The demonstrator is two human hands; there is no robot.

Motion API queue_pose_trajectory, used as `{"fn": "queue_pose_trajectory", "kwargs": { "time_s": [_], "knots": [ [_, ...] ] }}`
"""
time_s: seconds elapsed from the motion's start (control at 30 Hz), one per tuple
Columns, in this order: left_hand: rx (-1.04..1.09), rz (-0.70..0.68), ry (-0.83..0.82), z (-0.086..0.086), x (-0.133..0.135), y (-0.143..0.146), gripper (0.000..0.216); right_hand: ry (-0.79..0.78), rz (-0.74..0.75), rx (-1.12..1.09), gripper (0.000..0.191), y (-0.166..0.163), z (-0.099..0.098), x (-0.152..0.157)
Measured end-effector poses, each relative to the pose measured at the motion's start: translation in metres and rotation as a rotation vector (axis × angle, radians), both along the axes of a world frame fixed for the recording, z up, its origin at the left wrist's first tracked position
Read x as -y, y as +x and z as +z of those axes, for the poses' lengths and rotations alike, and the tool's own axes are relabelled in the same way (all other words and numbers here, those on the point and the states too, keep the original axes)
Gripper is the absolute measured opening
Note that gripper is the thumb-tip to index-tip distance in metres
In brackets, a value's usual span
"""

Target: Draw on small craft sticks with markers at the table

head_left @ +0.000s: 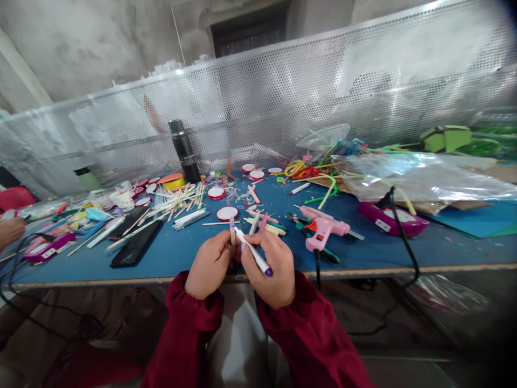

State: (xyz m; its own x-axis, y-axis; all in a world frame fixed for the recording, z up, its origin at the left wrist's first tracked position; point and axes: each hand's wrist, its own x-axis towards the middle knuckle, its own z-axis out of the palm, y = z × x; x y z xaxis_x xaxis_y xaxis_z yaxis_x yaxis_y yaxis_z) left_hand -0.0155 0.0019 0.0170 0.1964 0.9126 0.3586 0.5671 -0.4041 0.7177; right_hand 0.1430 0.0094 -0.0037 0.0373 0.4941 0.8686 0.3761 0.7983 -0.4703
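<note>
Wooden craft stick [232, 230], upright, was pinched in the left hand [210, 265] just above the near edge of the blue table [404, 253]. The right hand [269, 269] gripped a white marker [253, 251] with a purple end, its tip touching the stick. A pink glue gun [323, 229] lay just beside. A black flask [184, 151] stood behind; its label was unreadable.

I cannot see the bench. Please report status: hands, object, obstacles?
Left hand holds wooden stick. Right hand holds white marker against it. Pink glue gun sits just right.
</note>
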Motion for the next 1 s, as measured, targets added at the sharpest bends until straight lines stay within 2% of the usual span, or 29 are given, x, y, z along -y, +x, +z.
{"fn": "queue_pose_trajectory", "kwargs": {
  "time_s": [0.6,0.83,1.0],
  "knots": [
    [0.064,-0.009,-0.021,0.0049,0.0027,0.0025,0.024,0.000,0.013,0.017,0.008,0.0007,0.0008,0.0007],
    [0.035,-0.025,-0.024,0.0009,0.0002,-0.0006,0.024,0.001,0.018,0.018,0.007,-0.0001,-0.0001,0.0002],
    [0.005,0.011,-0.031,-0.0021,-0.0003,-0.0016,0.025,0.005,0.021,0.013,0.008,0.0000,-0.0009,-0.0005]
  ]
}}
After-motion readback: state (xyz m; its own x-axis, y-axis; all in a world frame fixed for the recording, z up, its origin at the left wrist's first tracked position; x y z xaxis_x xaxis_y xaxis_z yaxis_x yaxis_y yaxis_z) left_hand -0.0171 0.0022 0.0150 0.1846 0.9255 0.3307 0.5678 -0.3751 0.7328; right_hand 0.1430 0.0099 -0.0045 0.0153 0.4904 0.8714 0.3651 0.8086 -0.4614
